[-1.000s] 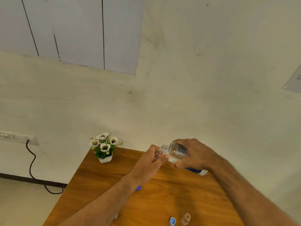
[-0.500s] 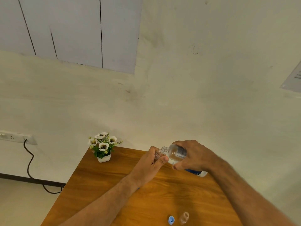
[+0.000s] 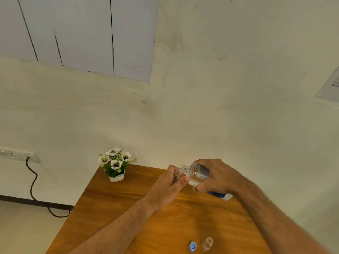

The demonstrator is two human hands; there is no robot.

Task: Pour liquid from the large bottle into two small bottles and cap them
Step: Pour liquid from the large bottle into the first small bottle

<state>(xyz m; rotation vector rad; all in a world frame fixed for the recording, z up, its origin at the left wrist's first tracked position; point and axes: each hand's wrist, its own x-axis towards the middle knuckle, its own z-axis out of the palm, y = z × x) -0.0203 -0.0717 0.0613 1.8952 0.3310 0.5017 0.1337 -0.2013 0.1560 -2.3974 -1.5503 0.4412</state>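
My right hand [image 3: 218, 176] grips the large clear bottle [image 3: 197, 174], tipped to the left with its open threaded neck low. The neck rests against the mouth of a small clear bottle [image 3: 176, 176] that my left hand [image 3: 167, 186] holds above the wooden table [image 3: 128, 208]; fingers cover most of that small bottle. A second small clear bottle [image 3: 207, 243] stands uncapped near the table's front edge, with a blue cap [image 3: 192, 246] lying just left of it. The large bottle's white and blue bottom end [image 3: 222, 196] pokes out below my right hand.
A white pot of white flowers [image 3: 115, 166] stands at the table's far left corner against the wall. A wall socket strip [image 3: 17, 154] with a black cable [image 3: 32, 182] is off to the left, beyond the table edge.
Both hands stay joined in the same pouring pose. The view has drifted slightly, so the loose bottle and blue cap sit a bit higher in the frame.
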